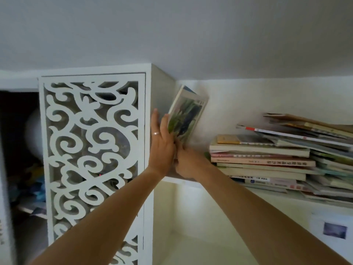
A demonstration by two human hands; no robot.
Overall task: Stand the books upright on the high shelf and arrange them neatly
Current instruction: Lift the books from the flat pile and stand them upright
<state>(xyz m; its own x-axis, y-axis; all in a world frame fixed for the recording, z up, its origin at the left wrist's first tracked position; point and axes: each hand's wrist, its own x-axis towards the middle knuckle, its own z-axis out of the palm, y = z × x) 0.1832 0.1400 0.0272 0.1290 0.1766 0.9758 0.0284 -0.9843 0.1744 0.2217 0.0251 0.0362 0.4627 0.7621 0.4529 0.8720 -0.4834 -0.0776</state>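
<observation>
A book with a green and dark plant picture on its cover [188, 113] stands tilted at the left end of the high white shelf [183, 180], leaning toward the white cabinet side. My left hand [161, 142], with a ring on one finger, lies flat with straight fingers against the book's left face. My right hand [186, 162] grips the book's lower corner from below. A messy pile of flat-lying books [267, 159] fills the shelf to the right, apart from the tilted book.
A white cabinet door with a cut-out scroll pattern [93, 150] stands just left of the shelf. An open dark compartment [19, 150] lies further left. The ceiling hangs close above. A paper with a small picture [334, 230] hangs on the wall below the shelf.
</observation>
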